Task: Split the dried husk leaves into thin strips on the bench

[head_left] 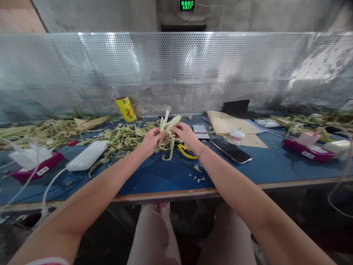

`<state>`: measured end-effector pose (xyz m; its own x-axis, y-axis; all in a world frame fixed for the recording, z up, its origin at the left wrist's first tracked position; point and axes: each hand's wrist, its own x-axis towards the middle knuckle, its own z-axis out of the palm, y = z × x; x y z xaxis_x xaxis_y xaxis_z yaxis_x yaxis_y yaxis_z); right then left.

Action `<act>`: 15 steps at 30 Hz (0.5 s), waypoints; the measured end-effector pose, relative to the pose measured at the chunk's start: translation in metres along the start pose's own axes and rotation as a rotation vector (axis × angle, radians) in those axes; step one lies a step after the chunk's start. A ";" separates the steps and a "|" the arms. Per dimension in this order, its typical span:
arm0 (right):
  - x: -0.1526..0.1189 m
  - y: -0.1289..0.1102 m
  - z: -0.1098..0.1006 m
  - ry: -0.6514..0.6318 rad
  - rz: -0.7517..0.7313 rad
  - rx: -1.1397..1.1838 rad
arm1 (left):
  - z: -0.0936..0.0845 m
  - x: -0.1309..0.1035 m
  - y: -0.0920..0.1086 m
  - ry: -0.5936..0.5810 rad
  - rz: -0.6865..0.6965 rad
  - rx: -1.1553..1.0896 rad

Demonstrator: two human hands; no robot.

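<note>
Pale green plant strips (167,137) stand up and dangle between my two hands over the blue table. My left hand (153,140) has its fingers closed round the left side of the strips. On their right side, my right hand (184,133) pinches them, a bracelet at its wrist. A heap of cut green plant pieces (124,138) lies behind and left of my left hand. Yellow-handled scissors (186,152), partly hidden by my right wrist, lie just below my right hand.
A dark phone (231,150), brown paper (228,123) and a small card (200,131) lie to the right. A white power strip (87,155) and a magenta tissue box (41,166) are left. A yellow tube (125,109) stands by the perforated metal screen (171,70).
</note>
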<state>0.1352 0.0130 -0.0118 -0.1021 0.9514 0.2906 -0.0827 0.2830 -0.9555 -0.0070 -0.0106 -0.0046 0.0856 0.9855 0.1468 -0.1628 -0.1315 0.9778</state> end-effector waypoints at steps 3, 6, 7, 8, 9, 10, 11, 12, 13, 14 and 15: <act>-0.002 0.000 0.001 -0.046 -0.066 -0.056 | 0.001 -0.001 -0.002 -0.041 0.041 0.051; -0.006 -0.003 0.003 -0.100 -0.036 -0.043 | 0.002 -0.003 -0.002 -0.075 0.051 0.100; -0.007 -0.004 0.003 -0.108 -0.019 -0.030 | 0.003 -0.003 -0.002 -0.078 0.047 0.106; -0.008 -0.005 0.004 -0.109 -0.005 -0.016 | 0.003 -0.004 -0.001 -0.079 0.041 0.106; -0.008 -0.006 0.004 -0.103 0.002 -0.005 | 0.003 -0.005 -0.001 -0.080 0.036 0.103; -0.008 -0.006 0.005 -0.094 0.003 0.001 | 0.003 -0.006 0.000 -0.082 0.030 0.099; -0.007 -0.006 0.005 -0.085 -0.003 0.002 | 0.003 -0.006 0.000 -0.088 0.022 0.095; -0.006 -0.005 0.004 -0.078 -0.017 -0.002 | 0.003 -0.007 0.000 -0.097 0.012 0.094; -0.005 -0.004 0.003 -0.076 -0.034 -0.014 | 0.003 -0.007 -0.001 -0.109 -0.001 0.095; -0.004 -0.003 0.002 -0.078 -0.054 -0.034 | 0.004 -0.007 -0.001 -0.120 -0.014 0.097; -0.003 -0.001 0.002 -0.084 -0.071 -0.059 | 0.004 -0.008 -0.002 -0.127 -0.024 0.099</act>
<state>0.1340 0.0096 -0.0114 -0.1806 0.9160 0.3583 -0.0346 0.3582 -0.9330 -0.0036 -0.0182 -0.0072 0.2129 0.9677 0.1351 -0.0624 -0.1246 0.9902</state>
